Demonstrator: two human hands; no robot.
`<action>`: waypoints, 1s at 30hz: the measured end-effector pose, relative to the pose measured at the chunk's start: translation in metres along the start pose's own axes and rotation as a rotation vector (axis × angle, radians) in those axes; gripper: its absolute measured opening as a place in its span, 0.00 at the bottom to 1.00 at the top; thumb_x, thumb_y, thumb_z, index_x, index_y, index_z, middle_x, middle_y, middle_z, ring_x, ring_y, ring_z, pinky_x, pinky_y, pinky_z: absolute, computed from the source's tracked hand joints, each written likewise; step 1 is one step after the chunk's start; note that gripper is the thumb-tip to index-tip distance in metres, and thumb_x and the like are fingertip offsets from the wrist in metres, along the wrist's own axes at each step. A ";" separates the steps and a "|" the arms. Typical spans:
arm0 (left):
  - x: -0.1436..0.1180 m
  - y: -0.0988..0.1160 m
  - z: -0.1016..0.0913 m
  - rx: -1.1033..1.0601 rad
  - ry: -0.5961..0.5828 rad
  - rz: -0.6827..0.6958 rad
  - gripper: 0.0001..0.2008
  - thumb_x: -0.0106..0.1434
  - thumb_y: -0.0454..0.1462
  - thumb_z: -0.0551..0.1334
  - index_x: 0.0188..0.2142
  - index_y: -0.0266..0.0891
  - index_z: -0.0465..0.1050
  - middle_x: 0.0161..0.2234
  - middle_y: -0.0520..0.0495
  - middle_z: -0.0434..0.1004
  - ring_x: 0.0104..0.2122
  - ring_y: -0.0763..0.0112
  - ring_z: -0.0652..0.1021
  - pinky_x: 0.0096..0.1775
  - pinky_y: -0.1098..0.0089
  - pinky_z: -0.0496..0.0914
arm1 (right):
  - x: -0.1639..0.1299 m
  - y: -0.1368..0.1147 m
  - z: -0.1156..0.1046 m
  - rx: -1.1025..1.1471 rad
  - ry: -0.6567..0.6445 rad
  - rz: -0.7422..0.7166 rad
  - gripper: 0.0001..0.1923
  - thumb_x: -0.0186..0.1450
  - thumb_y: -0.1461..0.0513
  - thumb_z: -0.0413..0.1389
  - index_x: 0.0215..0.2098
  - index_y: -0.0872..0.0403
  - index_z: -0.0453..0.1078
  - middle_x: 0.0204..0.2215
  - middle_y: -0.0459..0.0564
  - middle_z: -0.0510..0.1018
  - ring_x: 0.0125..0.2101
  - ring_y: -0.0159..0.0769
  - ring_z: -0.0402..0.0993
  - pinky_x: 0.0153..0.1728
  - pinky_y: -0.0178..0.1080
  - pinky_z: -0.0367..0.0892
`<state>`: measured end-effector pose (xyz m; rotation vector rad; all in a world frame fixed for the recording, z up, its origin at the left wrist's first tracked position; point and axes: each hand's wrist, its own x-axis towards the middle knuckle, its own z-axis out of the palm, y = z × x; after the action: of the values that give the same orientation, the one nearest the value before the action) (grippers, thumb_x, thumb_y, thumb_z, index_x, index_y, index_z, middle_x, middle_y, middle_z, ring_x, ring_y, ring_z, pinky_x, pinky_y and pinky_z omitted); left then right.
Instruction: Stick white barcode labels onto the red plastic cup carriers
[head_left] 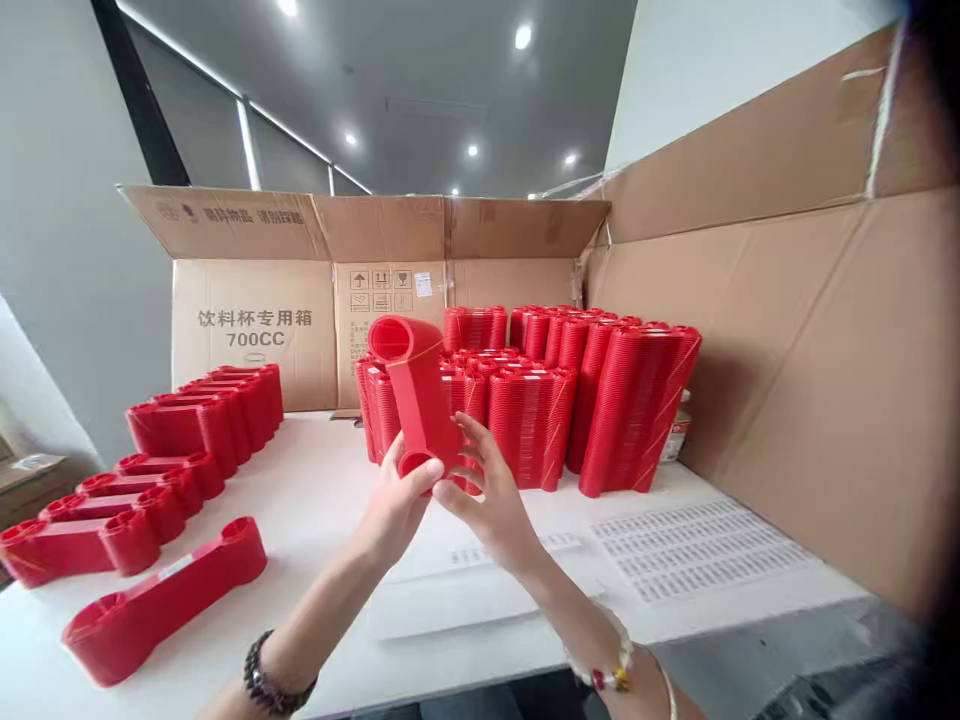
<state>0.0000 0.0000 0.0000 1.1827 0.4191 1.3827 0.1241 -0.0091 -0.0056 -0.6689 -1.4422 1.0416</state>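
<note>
Your table (pixel 322 480), white, carries everything listed here. Cardboard boxes (pixel 255 330) stand at the back and along the right wall. Red holder stacks (pixel 600 400), tall and tightly nested, crowd the back; shorter stacks (pixel 202 420) and a single flat piece (pixel 165 598) lie to your left. Sticker sheets (pixel 697 550) rest just beside your right forearm. Red holder (pixel 416 395): raised above the table, gripped at its lower ring by your left hand (pixel 394 505) and right hand (pixel 487 495), both closed on it. Risk, as judged: your elbows swing near the tall stacks, and a nudge could topple them.
</note>
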 end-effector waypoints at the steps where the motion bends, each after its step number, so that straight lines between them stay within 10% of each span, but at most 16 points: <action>1: -0.001 -0.001 -0.001 0.028 0.023 0.013 0.33 0.53 0.46 0.72 0.56 0.42 0.67 0.49 0.40 0.77 0.51 0.49 0.75 0.49 0.55 0.72 | 0.001 0.001 0.001 0.004 -0.002 0.022 0.45 0.52 0.50 0.69 0.62 0.49 0.55 0.57 0.56 0.70 0.56 0.47 0.68 0.55 0.49 0.65; 14: -0.007 -0.009 -0.010 0.137 0.046 -0.122 0.31 0.55 0.48 0.71 0.56 0.44 0.68 0.56 0.39 0.72 0.54 0.48 0.73 0.51 0.56 0.71 | -0.003 0.018 0.005 0.080 0.021 0.117 0.48 0.49 0.44 0.69 0.61 0.51 0.58 0.53 0.57 0.74 0.54 0.50 0.69 0.50 0.49 0.68; 20: -0.002 -0.029 -0.014 0.172 0.001 0.007 0.40 0.52 0.62 0.65 0.57 0.42 0.65 0.59 0.36 0.68 0.56 0.46 0.71 0.53 0.56 0.69 | -0.006 0.022 0.006 0.068 0.087 0.121 0.36 0.58 0.48 0.65 0.61 0.47 0.61 0.54 0.52 0.74 0.54 0.47 0.69 0.49 0.47 0.70; 30: -0.001 -0.026 -0.002 0.126 -0.108 0.068 0.45 0.48 0.57 0.72 0.59 0.43 0.59 0.60 0.34 0.64 0.57 0.44 0.69 0.54 0.54 0.69 | -0.006 0.007 -0.006 -0.042 0.040 0.053 0.34 0.54 0.54 0.68 0.57 0.46 0.63 0.54 0.50 0.74 0.54 0.48 0.70 0.56 0.50 0.64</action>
<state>0.0115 0.0056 -0.0223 1.3788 0.3973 1.3592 0.1301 -0.0098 -0.0151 -0.7579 -1.4214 1.0359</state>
